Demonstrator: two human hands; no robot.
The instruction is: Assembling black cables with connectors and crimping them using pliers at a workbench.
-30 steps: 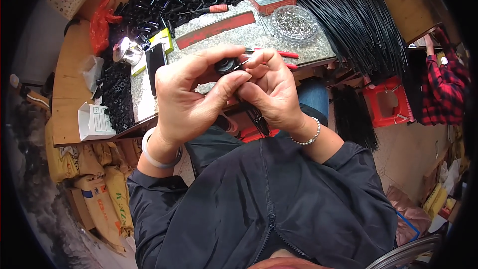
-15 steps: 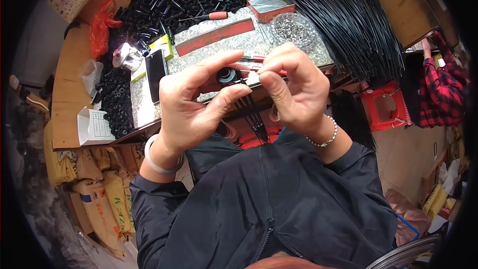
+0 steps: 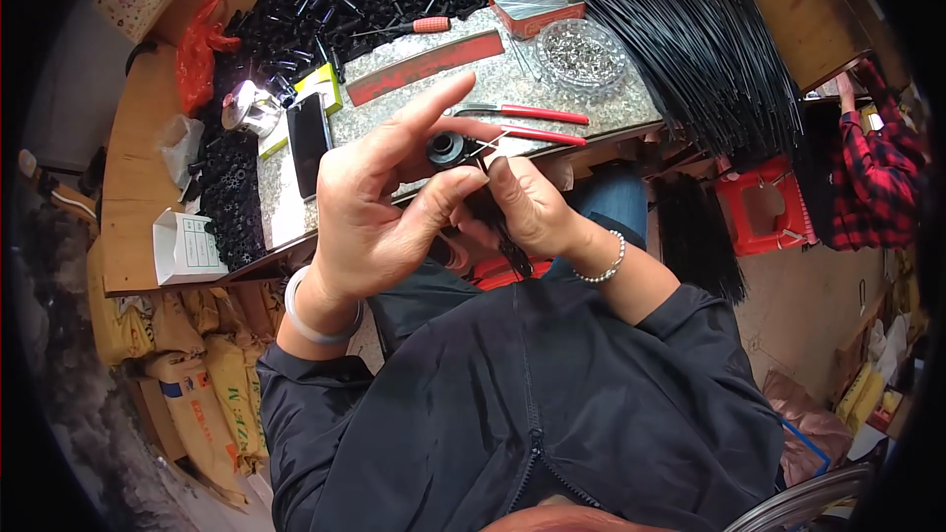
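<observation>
My left hand [image 3: 379, 207] is closed on a black round plastic hub [image 3: 446, 148] with a hole in its end, its thumb below and index finger stretched out above. A thin metal wire [image 3: 490, 145] sticks out of the hub toward the right. Thin black ribs [image 3: 515, 258] hang down from the hub. My right hand [image 3: 537, 212] is pinched against the near right side of the hub, its thumb tip by my left thumb, at the top of the ribs. What exactly its fingertips grip is partly hidden. Just beyond the hands lie red-handled pliers [image 3: 547, 115].
A stone slab bears a red-brown bar [image 3: 426, 67], a screwdriver [image 3: 431, 26], a phone [image 3: 309, 143], a tin of wires [image 3: 537, 20] and a clear dish of small metal parts [image 3: 581, 54]. Black plastic parts [image 3: 335, 0] and long black rods [image 3: 680, 30] are heaped behind. Another person [image 3: 872, 177] sits right.
My right hand has moved down and left from the wire's end to the ribs beneath the hub. The wire and pliers now show more. My left hand has stayed nearly still.
</observation>
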